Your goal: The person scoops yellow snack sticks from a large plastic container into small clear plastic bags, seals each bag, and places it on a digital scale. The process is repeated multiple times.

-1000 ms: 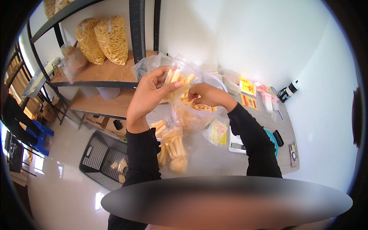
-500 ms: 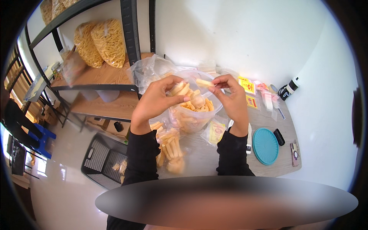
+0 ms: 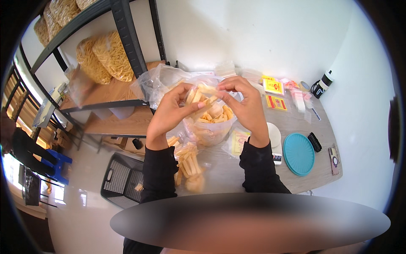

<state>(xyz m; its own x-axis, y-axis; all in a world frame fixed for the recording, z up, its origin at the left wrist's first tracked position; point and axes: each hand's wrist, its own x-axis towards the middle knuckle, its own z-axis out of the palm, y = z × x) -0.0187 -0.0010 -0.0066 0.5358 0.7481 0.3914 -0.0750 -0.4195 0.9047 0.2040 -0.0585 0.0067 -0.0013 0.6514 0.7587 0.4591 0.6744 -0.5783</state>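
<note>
My left hand (image 3: 165, 117) is closed around a small clear bag (image 3: 195, 98) of pale yellow snack sticks, held above a translucent round tub (image 3: 209, 137). Between the fingertips of my right hand (image 3: 247, 103) is a single snack stick (image 3: 207, 89), up against the bag's open top. More snack pieces (image 3: 218, 114) lie inside the tub below both hands. Beside my left forearm, clear bags packed with snack sticks (image 3: 189, 163) rest on the table. A clear packet with a yellow label (image 3: 240, 143) lies near my right wrist.
A white scale (image 3: 276, 157), a turquoise round lid (image 3: 299, 154), a black case (image 3: 314, 142) and a phone (image 3: 334, 159) occupy the table's right. Yellow label packets (image 3: 273, 86) lie farther back. Left are a shelf with large snack bags (image 3: 113, 55) and a black floor crate (image 3: 122, 180).
My right hand has moved left, bringing its snack stick from above the tub's right side to the bag in my left hand. The whole view has shifted slightly.
</note>
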